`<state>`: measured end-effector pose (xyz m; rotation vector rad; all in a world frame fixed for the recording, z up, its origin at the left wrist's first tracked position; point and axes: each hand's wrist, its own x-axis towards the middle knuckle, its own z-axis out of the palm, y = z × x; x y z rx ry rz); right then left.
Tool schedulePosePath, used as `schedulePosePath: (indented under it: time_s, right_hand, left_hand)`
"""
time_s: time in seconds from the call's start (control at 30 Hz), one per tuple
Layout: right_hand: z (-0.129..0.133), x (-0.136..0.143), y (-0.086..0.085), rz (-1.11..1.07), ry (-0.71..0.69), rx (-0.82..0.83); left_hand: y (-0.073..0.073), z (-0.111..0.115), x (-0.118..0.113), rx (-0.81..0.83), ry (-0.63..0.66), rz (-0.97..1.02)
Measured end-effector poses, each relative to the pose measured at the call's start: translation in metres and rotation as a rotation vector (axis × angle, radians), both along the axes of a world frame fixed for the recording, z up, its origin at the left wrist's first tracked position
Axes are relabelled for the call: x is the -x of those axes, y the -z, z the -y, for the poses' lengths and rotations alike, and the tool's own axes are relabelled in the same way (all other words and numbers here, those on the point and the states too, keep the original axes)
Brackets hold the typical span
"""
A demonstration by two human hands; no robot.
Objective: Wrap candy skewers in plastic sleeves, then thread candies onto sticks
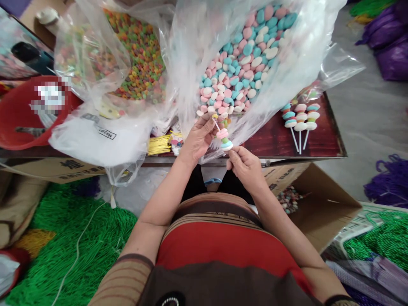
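Between my hands is a candy skewer (pixel 225 140) with a pink piece, a green piece and a blue-and-white piece on it. A short length of white stick shows above the pink piece, by the fingertips of my left hand (pixel 200 138), which are pinched together there. A small yellow candy (pixel 215 116) shows at those fingertips. My right hand (pixel 245 165) is closed at the lower end of the skewer, just below the blue-and-white piece; its fingers hide what they grip. Beyond my hands lie pink, blue and white marshmallow candies (pixel 236 80) in an open clear bag.
Several finished candy skewers (pixel 300 117) lie on the dark red table (pixel 325 142) at right. A bag of colourful ring gummies (pixel 143 63), yellow twist ties (pixel 159 145) and a red bowl (pixel 19 110) are at left. An open cardboard box (pixel 331 204) stands below the table edge.
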<state>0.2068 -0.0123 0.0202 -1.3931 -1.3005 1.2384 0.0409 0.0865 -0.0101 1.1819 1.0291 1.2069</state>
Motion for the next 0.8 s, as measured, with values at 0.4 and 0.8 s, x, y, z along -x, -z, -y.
schedulePosePath:
  time_s: [0.4,0.8]
  right_hand:
    - [0.006,0.004,-0.003,-0.025,0.079,0.015]
    - [0.005,0.001,0.002,-0.103,0.074,0.018]
  left_hand:
    - [-0.003,0.009,-0.015,-0.059,-0.083,-0.016]
    - [-0.006,0.016,-0.015,-0.018,-0.107,0.002]
